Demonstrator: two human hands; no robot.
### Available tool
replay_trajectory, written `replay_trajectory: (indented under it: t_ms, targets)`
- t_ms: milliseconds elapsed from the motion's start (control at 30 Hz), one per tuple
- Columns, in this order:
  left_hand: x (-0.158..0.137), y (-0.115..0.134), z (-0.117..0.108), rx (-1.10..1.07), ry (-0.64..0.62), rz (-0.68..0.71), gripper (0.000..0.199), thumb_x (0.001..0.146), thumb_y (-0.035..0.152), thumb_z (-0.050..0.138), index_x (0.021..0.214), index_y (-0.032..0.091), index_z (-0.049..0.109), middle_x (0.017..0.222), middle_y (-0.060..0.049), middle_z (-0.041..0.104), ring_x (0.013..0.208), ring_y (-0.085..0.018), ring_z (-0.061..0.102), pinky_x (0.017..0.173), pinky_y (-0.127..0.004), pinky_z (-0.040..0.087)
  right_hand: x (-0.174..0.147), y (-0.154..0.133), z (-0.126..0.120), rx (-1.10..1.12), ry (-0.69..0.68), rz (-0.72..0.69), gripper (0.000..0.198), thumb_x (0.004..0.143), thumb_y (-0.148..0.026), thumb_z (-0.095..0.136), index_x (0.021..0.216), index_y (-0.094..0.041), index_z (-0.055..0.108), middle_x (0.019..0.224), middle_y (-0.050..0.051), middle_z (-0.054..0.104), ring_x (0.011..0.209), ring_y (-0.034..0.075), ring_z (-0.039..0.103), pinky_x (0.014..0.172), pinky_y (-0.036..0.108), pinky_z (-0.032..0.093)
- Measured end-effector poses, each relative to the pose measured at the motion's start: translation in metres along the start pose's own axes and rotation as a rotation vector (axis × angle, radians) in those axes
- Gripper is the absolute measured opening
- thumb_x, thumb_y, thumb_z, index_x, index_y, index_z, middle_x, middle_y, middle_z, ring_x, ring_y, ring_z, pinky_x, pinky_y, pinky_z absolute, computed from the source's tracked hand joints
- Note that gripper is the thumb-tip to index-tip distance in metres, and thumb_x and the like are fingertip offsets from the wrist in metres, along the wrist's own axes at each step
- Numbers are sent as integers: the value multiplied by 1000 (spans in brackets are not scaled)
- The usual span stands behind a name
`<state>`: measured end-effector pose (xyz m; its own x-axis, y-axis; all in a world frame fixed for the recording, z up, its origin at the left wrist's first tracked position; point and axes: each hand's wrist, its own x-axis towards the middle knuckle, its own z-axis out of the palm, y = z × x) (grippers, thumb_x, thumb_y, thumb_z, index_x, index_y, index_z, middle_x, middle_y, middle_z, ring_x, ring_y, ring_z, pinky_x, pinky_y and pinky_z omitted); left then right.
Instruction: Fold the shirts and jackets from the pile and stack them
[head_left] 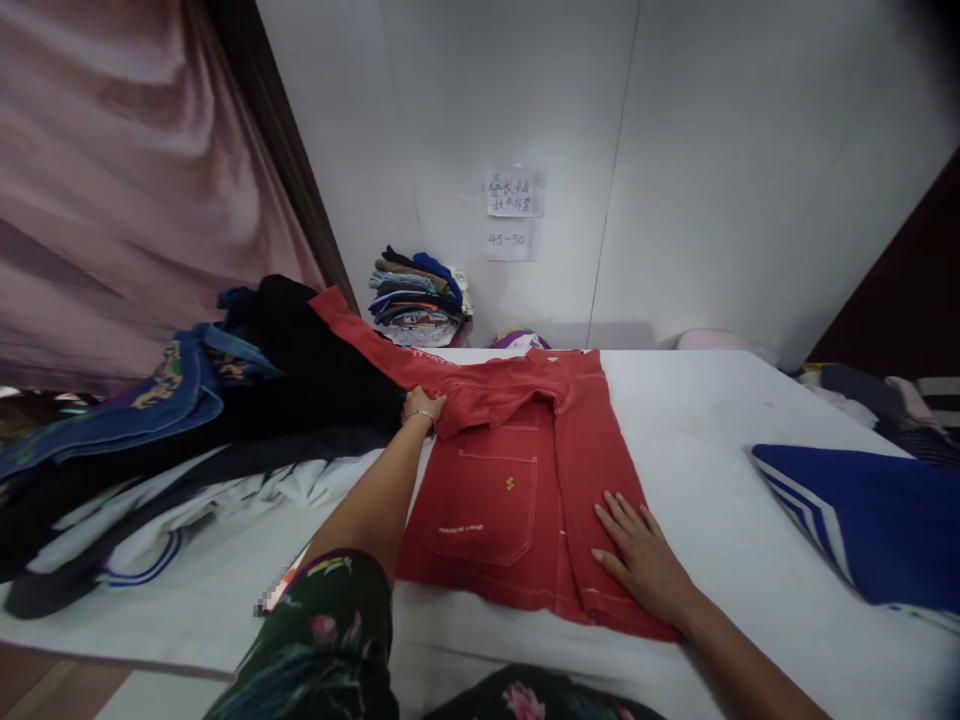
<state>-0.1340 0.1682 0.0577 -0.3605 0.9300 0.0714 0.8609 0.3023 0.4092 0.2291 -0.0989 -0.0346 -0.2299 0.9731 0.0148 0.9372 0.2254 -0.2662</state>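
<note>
A red jacket (487, 500) with a stitched pocket and small white lettering lies on the white table (697, 430) in front of me. One of its sleeves (360, 335) stretches out to the upper left, across the dark pile. My left hand (425, 407) has its fingers closed on the jacket's cloth at the left edge, near that sleeve. Lower right, my right hand (637, 560) rests flat on the jacket with its fingers spread. The other sleeve lies lengthwise under or beside this hand; I cannot tell exactly where it ends.
Heaped clothes (300, 370) cover the table's left side, with a denim piece (180, 385) on them. A folded blue garment with white stripes (862, 520) lies at the right. Behind, a stack of folded clothes (416, 295) stands by the wall, under paper signs (514, 195).
</note>
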Motion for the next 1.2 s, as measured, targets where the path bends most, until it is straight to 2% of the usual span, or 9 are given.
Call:
replay_trajectory:
  t_ms: [167, 367, 467, 600, 733, 867, 1000, 1067, 1200]
  targets:
    - [7, 18, -14, 26, -54, 19, 37, 66, 37, 72, 94, 14, 64, 105, -22, 67, 100, -38, 63, 76, -39, 48, 0, -3, -6, 24, -16, 7, 70, 90, -64, 30, 146, -22, 31, 155, 9, 19, 144, 25, 14, 116, 51, 12]
    - [3, 79, -81, 57, 151, 226, 32, 74, 24, 61, 104, 16, 58, 114, -17, 63, 107, -32, 59, 84, -38, 47, 0, -5, -9, 38, -35, 16, 72, 90, -65, 28, 147, -21, 31, 156, 8, 17, 144, 25, 13, 116, 49, 11]
    - [-22, 129, -120, 170, 297, 456, 30, 79, 20, 55, 109, 16, 55, 115, -15, 61, 106, -29, 59, 86, -38, 47, 1, -4, -7, 52, -23, 16, 72, 90, -65, 29, 146, -21, 32, 156, 8, 17, 144, 25, 13, 116, 49, 10]
    - [-89, 190, -143, 291, 313, 775, 30, 85, 22, 51, 115, 17, 50, 120, -14, 55, 105, -27, 59, 86, -38, 47, 2, -2, -4, 65, -7, 11, 71, 90, -64, 30, 146, -20, 32, 156, 9, 18, 144, 25, 13, 116, 48, 8]
    - [-174, 214, -107, 330, 137, 1105, 26, 87, 16, 46, 112, 15, 51, 111, -12, 57, 98, -23, 60, 81, -35, 48, 2, 0, -3, 85, 9, 3, 69, 90, -62, 33, 146, -21, 34, 155, 9, 19, 144, 25, 13, 115, 49, 8]
    - [-243, 199, -22, 365, -256, 1331, 29, 84, 18, 51, 113, 17, 53, 109, -11, 59, 92, -24, 64, 73, -35, 51, 2, 0, -3, 100, 41, -7, 66, 89, -60, 39, 143, -21, 39, 153, 11, 27, 142, 28, 20, 114, 51, 11]
    - [-271, 177, 49, 307, -558, 1304, 23, 81, 27, 57, 102, 19, 60, 106, -8, 65, 93, -24, 65, 74, -34, 52, 2, -2, -5, 116, 95, -75, 52, 91, -49, 43, 135, -24, 51, 137, 9, 53, 131, 28, 40, 113, 52, 15]
    - [-270, 172, 60, 193, -591, 1244, 25, 79, 29, 58, 103, 21, 61, 108, -6, 66, 97, -24, 64, 79, -33, 51, 1, -3, -6, 120, 124, -92, 49, 91, -46, 45, 133, -23, 53, 131, 9, 58, 127, 28, 45, 112, 51, 17]
    - [-263, 170, 50, -4, -493, 1199, 36, 80, 31, 57, 115, 23, 57, 116, -4, 65, 104, -23, 61, 88, -35, 48, 1, -4, -6, 102, 193, -101, 51, 89, -46, 49, 135, -23, 51, 140, 9, 50, 134, 30, 35, 112, 53, 16]
